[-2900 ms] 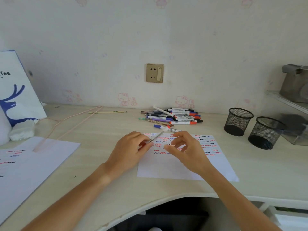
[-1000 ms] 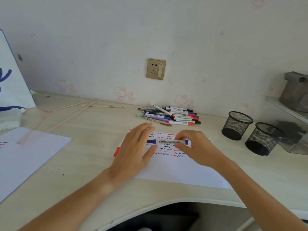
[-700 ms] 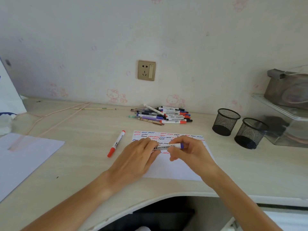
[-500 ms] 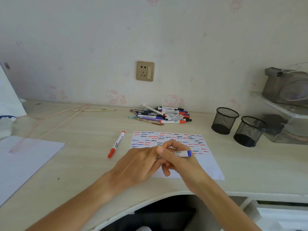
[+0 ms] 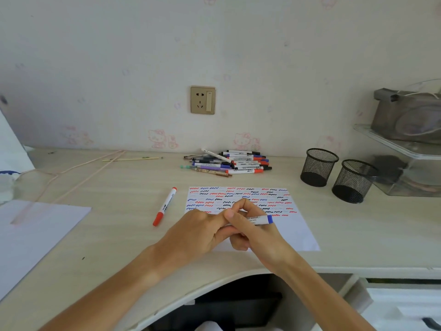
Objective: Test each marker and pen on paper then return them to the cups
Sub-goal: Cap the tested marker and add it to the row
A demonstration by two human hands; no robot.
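Over the near half of the paper [image 5: 293, 232], right hand [image 5: 253, 226] grips the blue marker [image 5: 261, 220] with its long axis left-right, blue end pointing right, left hand [image 5: 198, 231] pinching the hidden left end (cap, probably), cups [image 5: 318, 167] far right on bench [image 5: 119, 235].

- There is one view only, from a wide-angle camera worn on the person's head; no second view shares the scene.
- It looks forward and down across the desk [image 5: 124, 187] towards the far wall [image 5: 143, 56].
- The two forearms enter from the near edge, and the hands sit close, around the centre.
- Far right it takes in the mesh cups [image 5: 318, 167]; the near left edge cuts off a sheet of paper [image 5: 31, 235].
- Straight lines bend near the borders.
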